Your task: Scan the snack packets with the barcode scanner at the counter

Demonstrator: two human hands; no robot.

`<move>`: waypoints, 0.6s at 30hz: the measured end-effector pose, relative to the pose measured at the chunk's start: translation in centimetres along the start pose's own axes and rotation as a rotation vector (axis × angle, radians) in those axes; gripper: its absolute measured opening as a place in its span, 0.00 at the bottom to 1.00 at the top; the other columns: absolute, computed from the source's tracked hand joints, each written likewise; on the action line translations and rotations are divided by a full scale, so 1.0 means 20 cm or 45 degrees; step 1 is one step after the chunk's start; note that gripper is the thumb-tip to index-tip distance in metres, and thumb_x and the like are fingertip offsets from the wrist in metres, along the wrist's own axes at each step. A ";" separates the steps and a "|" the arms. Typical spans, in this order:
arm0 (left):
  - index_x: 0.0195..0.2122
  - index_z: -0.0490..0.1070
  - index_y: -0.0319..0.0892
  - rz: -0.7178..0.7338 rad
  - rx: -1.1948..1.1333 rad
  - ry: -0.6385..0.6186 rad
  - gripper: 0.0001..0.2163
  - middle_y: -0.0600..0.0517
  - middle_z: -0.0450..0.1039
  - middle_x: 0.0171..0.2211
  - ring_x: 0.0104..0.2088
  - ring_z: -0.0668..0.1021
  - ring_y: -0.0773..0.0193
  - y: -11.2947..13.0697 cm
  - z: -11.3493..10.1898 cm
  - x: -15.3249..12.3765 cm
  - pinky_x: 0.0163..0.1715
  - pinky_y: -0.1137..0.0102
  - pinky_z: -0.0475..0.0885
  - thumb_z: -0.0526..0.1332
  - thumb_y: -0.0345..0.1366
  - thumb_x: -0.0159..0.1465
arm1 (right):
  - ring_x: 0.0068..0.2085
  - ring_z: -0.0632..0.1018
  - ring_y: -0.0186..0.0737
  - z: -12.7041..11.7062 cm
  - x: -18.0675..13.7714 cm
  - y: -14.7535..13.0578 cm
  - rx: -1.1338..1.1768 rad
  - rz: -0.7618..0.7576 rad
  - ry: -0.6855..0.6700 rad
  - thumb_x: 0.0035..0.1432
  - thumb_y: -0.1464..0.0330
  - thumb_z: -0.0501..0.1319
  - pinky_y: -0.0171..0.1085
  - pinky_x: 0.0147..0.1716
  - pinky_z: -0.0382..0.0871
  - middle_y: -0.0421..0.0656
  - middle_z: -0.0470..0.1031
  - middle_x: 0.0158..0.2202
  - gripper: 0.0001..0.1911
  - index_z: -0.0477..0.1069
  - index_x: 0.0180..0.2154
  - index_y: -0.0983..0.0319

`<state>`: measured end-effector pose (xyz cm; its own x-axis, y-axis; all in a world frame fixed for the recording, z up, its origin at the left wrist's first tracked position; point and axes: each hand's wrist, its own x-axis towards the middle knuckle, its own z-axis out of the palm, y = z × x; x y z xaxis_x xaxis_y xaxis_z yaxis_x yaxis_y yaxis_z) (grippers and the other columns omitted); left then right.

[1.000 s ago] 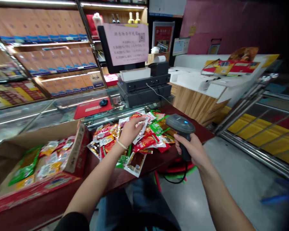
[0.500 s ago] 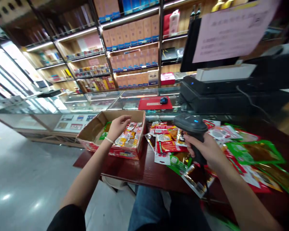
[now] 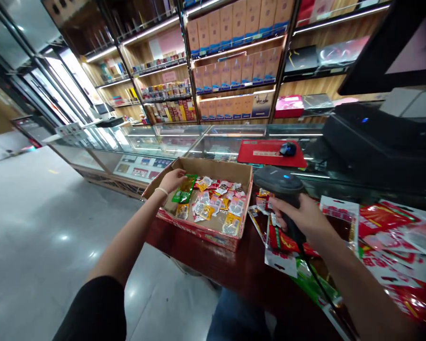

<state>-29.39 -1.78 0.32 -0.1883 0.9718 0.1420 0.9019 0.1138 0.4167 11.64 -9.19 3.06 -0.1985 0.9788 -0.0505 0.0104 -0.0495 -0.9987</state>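
Observation:
My left hand (image 3: 173, 180) reaches into an open cardboard box (image 3: 213, 237) on the dark red table and its fingers close on a green snack packet (image 3: 185, 188) at the box's left side. Several small snack packets (image 3: 216, 203) lie inside the box. My right hand (image 3: 303, 218) grips the handle of a black barcode scanner (image 3: 279, 182), held above the table just right of the box. Red and green snack packets (image 3: 386, 227) are spread over the table to the right.
A glass display counter (image 3: 184, 139) runs behind the table, with a red mouse mat (image 3: 266, 154) and a mouse (image 3: 288, 148) on it. A black till unit (image 3: 372, 137) stands at the right. Shelves of boxed goods (image 3: 234, 71) fill the back wall. Grey floor (image 3: 39, 227) lies left.
The view has swung left, so the packet pile shifted right. My left hand went from the pile to the box and now holds a green packet there. My right hand keeps the scanner.

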 end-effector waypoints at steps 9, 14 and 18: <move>0.47 0.75 0.38 -0.261 0.394 -0.454 0.31 0.35 0.78 0.48 0.50 0.79 0.43 -0.17 0.24 0.25 0.46 0.65 0.72 0.74 0.49 0.45 | 0.15 0.66 0.29 0.03 0.21 -0.02 0.087 -0.098 -0.005 0.49 0.54 0.72 0.30 0.13 0.61 0.36 0.66 0.18 0.21 0.67 0.27 0.61; 0.53 0.72 0.33 -0.369 0.438 -0.543 0.44 0.28 0.74 0.52 0.52 0.78 0.38 -0.17 0.30 0.28 0.45 0.62 0.73 0.77 0.49 0.35 | 0.15 0.66 0.30 0.01 0.22 -0.01 0.079 -0.081 0.025 0.51 0.54 0.71 0.30 0.13 0.61 0.35 0.66 0.18 0.20 0.67 0.29 0.61; 0.38 0.79 0.39 -0.360 0.398 -0.558 0.25 0.36 0.80 0.41 0.46 0.80 0.44 -0.19 0.27 0.32 0.41 0.66 0.73 0.75 0.45 0.39 | 0.16 0.66 0.29 -0.01 0.20 -0.01 0.105 -0.065 0.039 0.50 0.55 0.72 0.30 0.13 0.61 0.34 0.66 0.19 0.20 0.69 0.33 0.61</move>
<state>-31.89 5.03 -5.23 -0.3192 0.8821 -0.3464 0.9243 0.3704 0.0916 11.02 -5.24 3.00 -0.1667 0.9860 -0.0005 -0.0800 -0.0140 -0.9967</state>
